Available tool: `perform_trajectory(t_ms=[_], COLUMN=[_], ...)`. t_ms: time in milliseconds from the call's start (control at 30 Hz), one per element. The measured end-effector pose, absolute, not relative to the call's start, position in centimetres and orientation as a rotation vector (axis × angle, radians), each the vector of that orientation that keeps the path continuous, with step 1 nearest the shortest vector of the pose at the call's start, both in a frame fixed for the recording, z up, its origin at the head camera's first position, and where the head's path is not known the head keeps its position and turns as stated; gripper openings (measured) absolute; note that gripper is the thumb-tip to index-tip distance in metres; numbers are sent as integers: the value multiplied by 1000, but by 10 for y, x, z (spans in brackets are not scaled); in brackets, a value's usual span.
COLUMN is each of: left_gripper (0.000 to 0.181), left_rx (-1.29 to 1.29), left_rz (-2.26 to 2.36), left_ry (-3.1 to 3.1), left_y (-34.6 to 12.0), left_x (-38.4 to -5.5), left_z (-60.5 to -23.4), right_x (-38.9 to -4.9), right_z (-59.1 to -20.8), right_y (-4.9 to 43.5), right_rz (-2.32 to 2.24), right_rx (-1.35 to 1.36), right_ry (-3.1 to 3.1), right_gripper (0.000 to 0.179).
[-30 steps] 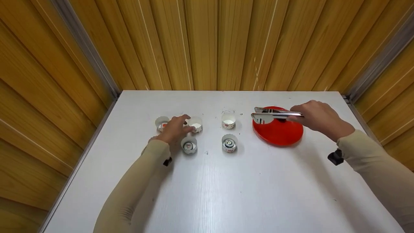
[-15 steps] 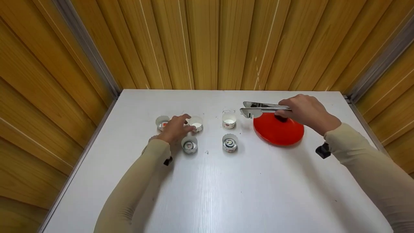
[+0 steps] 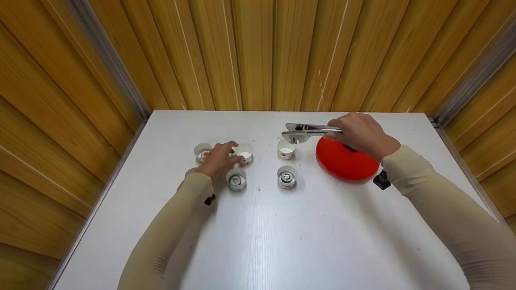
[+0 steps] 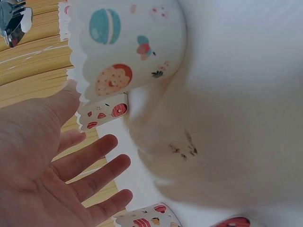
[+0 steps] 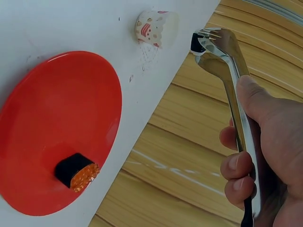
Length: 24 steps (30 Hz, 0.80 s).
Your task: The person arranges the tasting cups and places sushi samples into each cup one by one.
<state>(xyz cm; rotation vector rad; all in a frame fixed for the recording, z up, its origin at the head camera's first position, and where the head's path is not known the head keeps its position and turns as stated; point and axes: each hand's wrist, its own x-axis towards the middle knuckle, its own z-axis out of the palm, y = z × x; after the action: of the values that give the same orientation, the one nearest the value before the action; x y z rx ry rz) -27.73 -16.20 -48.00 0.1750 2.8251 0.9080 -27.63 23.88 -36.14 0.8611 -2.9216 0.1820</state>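
Observation:
My right hand point(image 3: 360, 132) grips metal tongs point(image 3: 309, 132), whose tips hover near the back right paper cup point(image 3: 286, 152). Between those tips, the right wrist view shows a small black-and-white piece point(image 5: 195, 43), which looks like a sushi roll. My left hand point(image 3: 219, 159) reaches among the cups at the left, fingers spread and relaxed. Its thumb lies close by a patterned paper cup point(image 4: 128, 42); whether they touch I cannot tell. On the red plate point(image 5: 71, 104) sits a black-wrapped sushi piece point(image 5: 75, 171) topped with orange roe, hidden by my right hand in the head view.
Front cups at the left point(image 3: 236, 184) and right point(image 3: 286, 183) each contain a round sushi piece. A back left cup point(image 3: 200, 153) holds something orange and white. Wooden panels point(image 3: 254, 56) rise behind the white table point(image 3: 258, 237).
My right hand has carried the tongs leftward and slightly away, from above the red plate to near the back right cup. The left hand stays where it was.

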Motion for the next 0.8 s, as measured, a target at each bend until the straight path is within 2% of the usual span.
perform_trajectory(t_ms=[800], left_gripper=[58], left_rx=[167], left_rz=[890], left_ry=[2825], left_y=[-156], left_x=[-276], left_z=[-478], right_x=[-291], right_z=[-370], right_y=[160], right_rz=[217], right_rx=[1016], right_ry=[-2889], right_gripper=[24])
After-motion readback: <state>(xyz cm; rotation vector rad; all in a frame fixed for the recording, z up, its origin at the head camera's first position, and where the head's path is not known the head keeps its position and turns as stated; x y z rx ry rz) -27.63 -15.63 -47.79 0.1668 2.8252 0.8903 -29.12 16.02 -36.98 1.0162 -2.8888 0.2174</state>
